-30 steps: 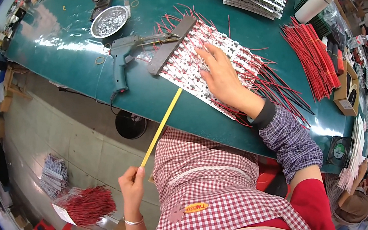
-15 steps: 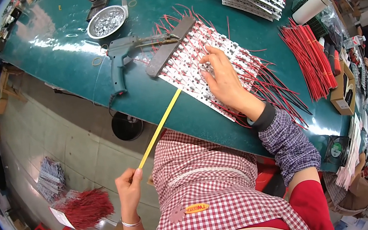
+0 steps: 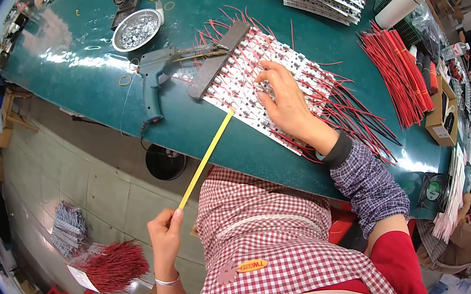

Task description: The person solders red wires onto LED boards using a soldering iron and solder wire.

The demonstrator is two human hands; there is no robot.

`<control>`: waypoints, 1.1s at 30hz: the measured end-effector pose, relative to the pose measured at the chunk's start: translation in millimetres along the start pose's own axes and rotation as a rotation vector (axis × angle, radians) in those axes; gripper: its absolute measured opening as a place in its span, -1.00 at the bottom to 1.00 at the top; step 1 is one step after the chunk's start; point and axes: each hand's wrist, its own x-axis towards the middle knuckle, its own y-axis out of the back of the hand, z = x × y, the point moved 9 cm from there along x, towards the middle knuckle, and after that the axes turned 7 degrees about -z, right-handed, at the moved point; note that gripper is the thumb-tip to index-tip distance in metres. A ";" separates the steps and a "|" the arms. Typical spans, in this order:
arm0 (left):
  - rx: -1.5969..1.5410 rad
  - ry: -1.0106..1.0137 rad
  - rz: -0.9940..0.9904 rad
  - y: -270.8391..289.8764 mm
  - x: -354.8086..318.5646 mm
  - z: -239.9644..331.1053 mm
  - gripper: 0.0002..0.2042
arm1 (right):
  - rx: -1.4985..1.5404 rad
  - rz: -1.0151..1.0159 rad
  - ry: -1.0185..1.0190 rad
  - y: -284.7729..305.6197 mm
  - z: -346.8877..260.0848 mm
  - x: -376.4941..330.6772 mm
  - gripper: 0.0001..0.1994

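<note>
Left hand (image 3: 166, 232): thumb and fingers pinch the near end of a narrow yellow strip (image 3: 207, 158), out beyond the table edge.
Right hand (image 3: 290, 106): over the panel, fingers bent, thumb and forefinger apart; too fine to tell whether the fingertips touch a wire.
Yellow strip: straight, slanting up to the panel's near edge.
Step in hand: judged to be handwork among the panel's wires, strip lined up at its edge.
Next move: would call for a light fingertip touch and a steady left pinch, clear of the soldering gun (image 3: 151, 83).
Circuit-board panel (image 3: 289, 55): on the green tabletop (image 3: 197, 128), ahead of the wearer, left end under a dark bar (image 3: 219, 62).
Panel look: white, dense rows of small dark components, red wires strewn across, red and black leads (image 3: 357, 115) trailing off the right.
</note>
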 end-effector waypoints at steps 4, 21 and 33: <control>-0.003 0.005 -0.019 -2.5 4.8 4.9 -0.67 | 0.022 0.009 0.001 0.6 2.2 -0.6 -0.71; 0.056 -0.102 -0.035 -46.5 35.8 60.4 -0.78 | 0.444 0.176 -0.198 16.9 37.6 -8.2 -0.73; 0.100 -0.251 -0.032 -84.9 83.1 114.1 -0.92 | 1.303 0.500 -0.446 12.6 86.0 -24.7 -0.80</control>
